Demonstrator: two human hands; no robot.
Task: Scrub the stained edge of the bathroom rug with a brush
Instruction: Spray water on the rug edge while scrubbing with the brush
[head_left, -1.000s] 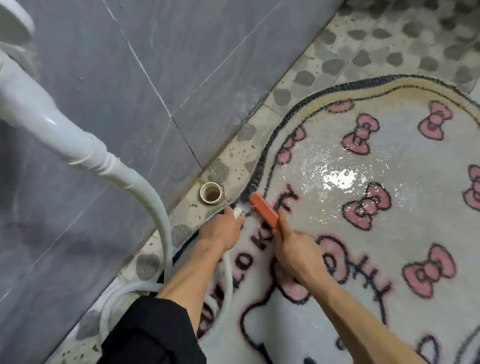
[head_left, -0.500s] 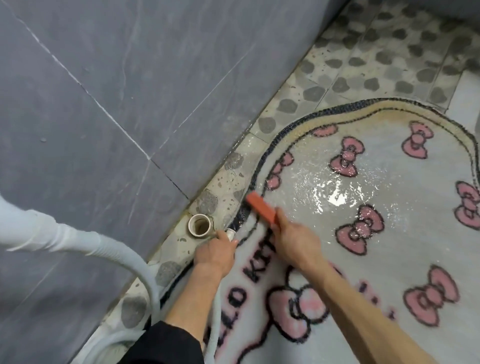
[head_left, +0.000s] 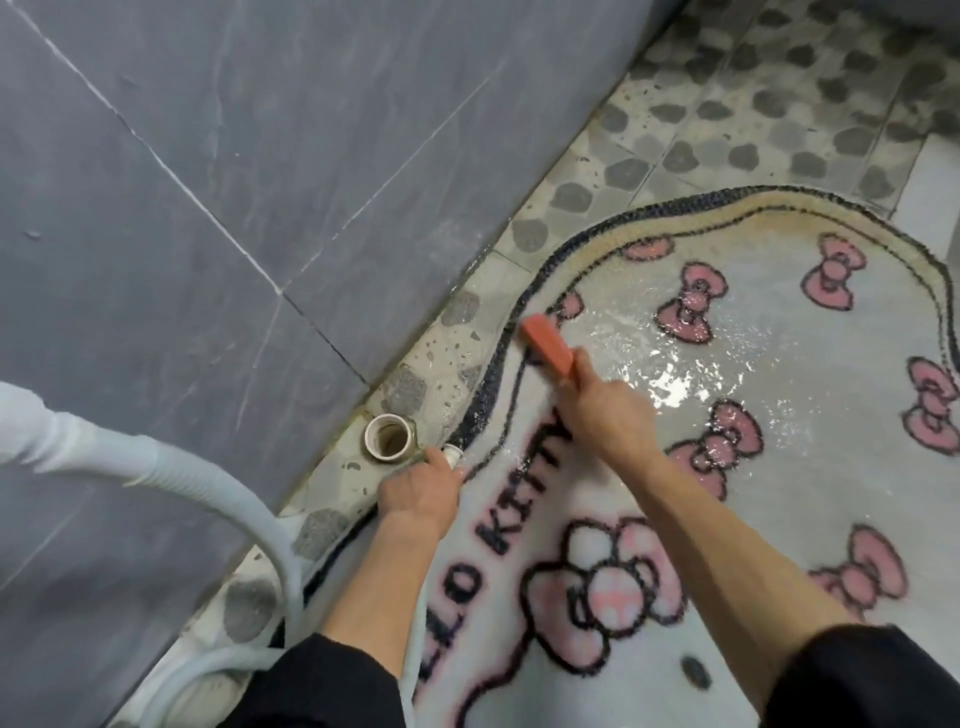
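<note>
Head view: right hand (head_left: 605, 415) grips orange brush (head_left: 548, 349) on shaggy wet rug (head_left: 779, 467); left hand (head_left: 421, 493) clasps ribbed hose (head_left: 208, 483)

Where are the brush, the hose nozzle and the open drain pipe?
brush (head_left: 548, 348), head view, on its orange back.
hose nozzle (head_left: 454, 454), head view, on its white tip.
drain pipe (head_left: 389, 437), head view, on its white rim.

The grey wall (head_left: 260, 182) is closing the whole upper left of the frame. Along its foot, a narrow floor strip (head_left: 649, 150) is staying free toward the upper right. At centre left, an open drain pipe (head_left: 389, 435) and a white hose (head_left: 228, 499) are blocking this strip beside the rug (head_left: 779, 519).
</note>
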